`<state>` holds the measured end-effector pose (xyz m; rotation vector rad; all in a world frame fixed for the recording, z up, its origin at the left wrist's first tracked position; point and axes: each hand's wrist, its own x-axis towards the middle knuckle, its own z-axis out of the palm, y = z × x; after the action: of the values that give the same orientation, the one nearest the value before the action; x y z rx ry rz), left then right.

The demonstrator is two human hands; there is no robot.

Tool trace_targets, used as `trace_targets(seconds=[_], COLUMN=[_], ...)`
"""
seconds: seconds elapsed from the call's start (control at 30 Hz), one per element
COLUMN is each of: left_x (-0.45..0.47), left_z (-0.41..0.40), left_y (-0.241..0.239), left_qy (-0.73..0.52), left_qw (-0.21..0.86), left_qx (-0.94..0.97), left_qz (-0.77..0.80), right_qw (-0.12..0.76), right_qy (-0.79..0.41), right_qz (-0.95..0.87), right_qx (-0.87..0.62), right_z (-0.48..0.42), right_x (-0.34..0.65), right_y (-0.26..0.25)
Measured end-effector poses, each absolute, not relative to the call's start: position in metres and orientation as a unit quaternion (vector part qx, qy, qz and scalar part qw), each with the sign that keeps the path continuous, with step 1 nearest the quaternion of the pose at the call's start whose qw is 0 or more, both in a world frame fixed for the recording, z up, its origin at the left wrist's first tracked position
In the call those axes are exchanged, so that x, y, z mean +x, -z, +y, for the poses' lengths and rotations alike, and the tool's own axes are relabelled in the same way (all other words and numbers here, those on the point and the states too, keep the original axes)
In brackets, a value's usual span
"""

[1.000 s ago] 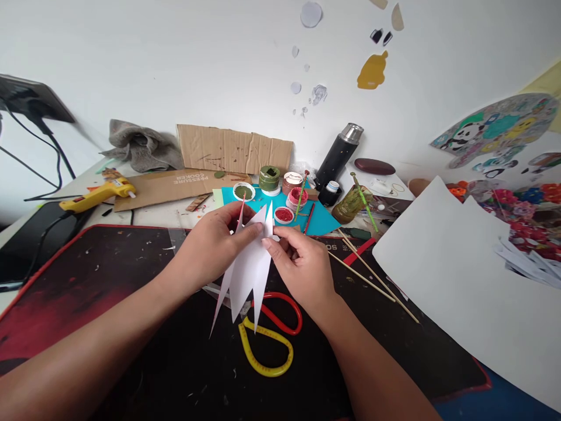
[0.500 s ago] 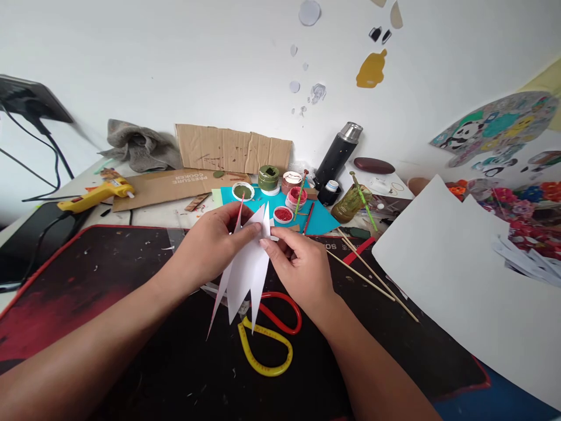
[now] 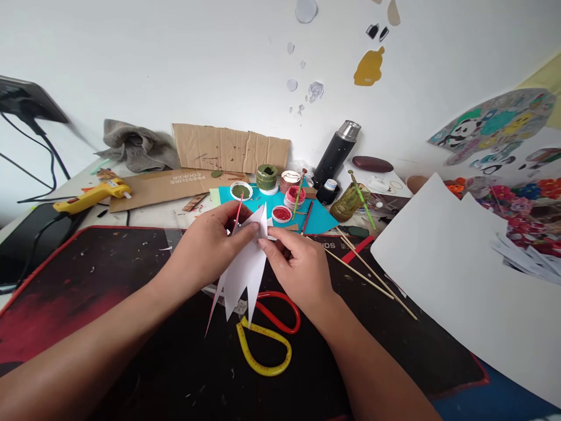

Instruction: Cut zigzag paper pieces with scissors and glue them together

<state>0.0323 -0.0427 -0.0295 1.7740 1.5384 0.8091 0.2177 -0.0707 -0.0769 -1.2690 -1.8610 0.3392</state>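
Observation:
A white folded paper cutout (image 3: pixel 243 270) with long pointed tips hangs upright between my hands, over the dark mat. My left hand (image 3: pixel 215 238) is closed on it from the left, its thumb pressed flat on the near face. With thumb and forefinger my right hand (image 3: pixel 293 257) pinches the paper's right edge. A thin strip of pink or red shows along the left-hand layer. Below the paper lie scissors (image 3: pixel 266 363) with one yellow and one red handle; their blades are partly hidden behind the paper.
Open paint jars (image 3: pixel 267 177) and lids stand on a blue sheet (image 3: pixel 326 217) behind my hands. A yellow glue gun (image 3: pixel 94 196) lies at the left. Wooden sticks (image 3: pixel 379 279) and a large white sheet (image 3: pixel 460 280) lie to the right. A black flask (image 3: pixel 336 153) leans on the wall.
The whole view has shifted very slightly. Both hands keep their grip on the paper cutout, which looks tilted a little differently at its top.

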Motion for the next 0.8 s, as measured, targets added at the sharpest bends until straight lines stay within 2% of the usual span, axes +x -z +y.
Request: trace_targets(seconds=[0.8], left_x=[0.0341], left_z=[-0.0412], left_y=[0.0303], left_qy=[-0.345], left_qw=[0.338], left_qx=[0.661], left_qz=[0.575], right_qw=[0.401], right_qy=[-0.141], right_qz=[-0.76], right_qx=[-0.491], right_z=[-0.0708], right_x=[0.2177], right_y=[0.0746])
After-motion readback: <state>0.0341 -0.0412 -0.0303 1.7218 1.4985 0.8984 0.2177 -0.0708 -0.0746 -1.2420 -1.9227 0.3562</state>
